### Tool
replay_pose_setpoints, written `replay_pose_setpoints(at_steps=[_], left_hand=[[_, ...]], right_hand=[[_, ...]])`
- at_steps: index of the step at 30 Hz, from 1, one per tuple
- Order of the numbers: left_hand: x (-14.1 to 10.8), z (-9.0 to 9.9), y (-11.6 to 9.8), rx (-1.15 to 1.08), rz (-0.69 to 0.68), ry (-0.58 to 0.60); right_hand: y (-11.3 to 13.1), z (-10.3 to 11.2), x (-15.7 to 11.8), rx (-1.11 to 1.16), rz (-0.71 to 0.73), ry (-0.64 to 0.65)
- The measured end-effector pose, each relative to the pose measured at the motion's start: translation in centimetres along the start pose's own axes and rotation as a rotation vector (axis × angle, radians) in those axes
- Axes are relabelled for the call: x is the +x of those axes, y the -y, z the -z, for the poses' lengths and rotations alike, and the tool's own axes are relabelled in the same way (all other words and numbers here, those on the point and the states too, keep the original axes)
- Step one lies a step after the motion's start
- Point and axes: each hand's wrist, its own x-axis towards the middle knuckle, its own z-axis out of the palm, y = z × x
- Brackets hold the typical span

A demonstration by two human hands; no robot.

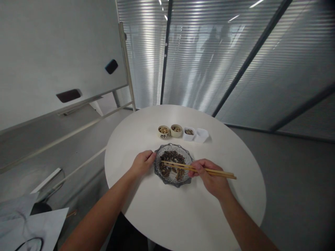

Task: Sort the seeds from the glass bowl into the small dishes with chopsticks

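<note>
A glass bowl (pixel 187 180) with a scalloped rim sits on the round white table. Dark seeds (pixel 171 155) and some lighter striped ones lie inside it. My left hand (pixel 143 162) grips the bowl's left rim, thumb on top. In my right hand (pixel 209 176) is a pair of chopsticks (pixel 220 172), their tips over the seeds in the bowl. Whether the tips pinch a seed is too small to tell. Behind the bowl stand two round tubs, the left tub (pixel 163 136) and the right tub (pixel 176 133), holding pale nuts or similar pieces.
Right of the tubs are a white square cup (pixel 188 137) with seeds and a white cup (pixel 201 136) with nothing visible inside. A whiteboard (pixel 65 45) on a stand rises at the left. Ribbed glass panels (pixel 191 62) stand beyond the table (pixel 188 216).
</note>
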Motion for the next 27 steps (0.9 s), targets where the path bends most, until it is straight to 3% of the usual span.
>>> replay_pose_setpoints(at_steps=[19,27], left_hand=[[-0.1,0.0,-0.2,-0.008,0.014,-0.01],[0.0,0.0,-0.2,-0.002,0.01,-0.003]], right_hand=[[0.1,-1.5,1.5,0.154,-0.153,-0.085],[-0.1,-1.7,1.3,0.097,-0.072,-0.152]])
